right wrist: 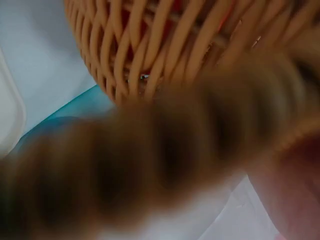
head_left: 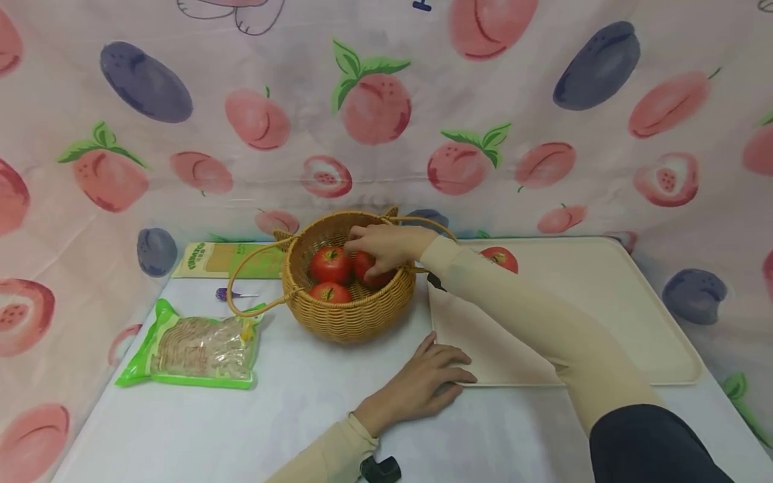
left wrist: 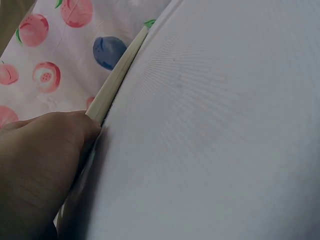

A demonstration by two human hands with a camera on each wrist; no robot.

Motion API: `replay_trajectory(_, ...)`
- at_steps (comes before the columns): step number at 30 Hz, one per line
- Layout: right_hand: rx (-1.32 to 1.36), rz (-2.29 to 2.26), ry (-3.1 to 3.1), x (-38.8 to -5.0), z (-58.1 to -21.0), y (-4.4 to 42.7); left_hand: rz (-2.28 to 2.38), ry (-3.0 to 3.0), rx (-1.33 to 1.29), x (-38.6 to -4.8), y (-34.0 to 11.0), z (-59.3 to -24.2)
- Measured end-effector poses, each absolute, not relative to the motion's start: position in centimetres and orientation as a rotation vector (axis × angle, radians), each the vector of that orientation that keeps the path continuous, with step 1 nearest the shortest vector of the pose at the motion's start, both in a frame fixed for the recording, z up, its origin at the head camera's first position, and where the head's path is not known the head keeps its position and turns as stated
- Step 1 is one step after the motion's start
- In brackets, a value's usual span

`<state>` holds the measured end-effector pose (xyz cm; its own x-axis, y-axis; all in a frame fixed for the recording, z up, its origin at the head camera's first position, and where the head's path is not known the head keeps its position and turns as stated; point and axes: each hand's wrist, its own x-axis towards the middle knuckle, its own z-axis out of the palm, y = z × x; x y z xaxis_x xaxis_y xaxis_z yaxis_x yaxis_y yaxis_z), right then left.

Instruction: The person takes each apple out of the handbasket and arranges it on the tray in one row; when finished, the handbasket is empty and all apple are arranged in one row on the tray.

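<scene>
While your right hand curls its fingers round a red fruit inside the wicker basket, your left hand, fingers spread, touches the tray.

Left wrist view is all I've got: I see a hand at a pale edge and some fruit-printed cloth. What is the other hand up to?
Observer: The right hand is reaching into a wicker basket, its fingers on a tomato.

Visitor: Oh! And that pale edge, does it belong to something with anything on it?

Observer: Yes, a pale tray; another tomato shows on it, partly hidden by the right sleeve.

Visitor: Is there anything on the basket's other side, away from the tray?

Observer: A clear packet with green ends lies on the white table, to the left of the basket in the head view.
</scene>
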<state>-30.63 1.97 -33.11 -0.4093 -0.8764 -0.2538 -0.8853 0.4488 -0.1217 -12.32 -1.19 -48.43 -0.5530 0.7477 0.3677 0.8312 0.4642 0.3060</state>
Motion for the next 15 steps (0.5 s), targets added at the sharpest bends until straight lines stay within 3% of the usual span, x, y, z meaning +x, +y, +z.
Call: replay_trajectory(15, -1.291, 0.286, 2.426, -30.03, -33.43, 0.87, -0.675, -2.510, -1.379, -12.41, -1.22, -48.61)
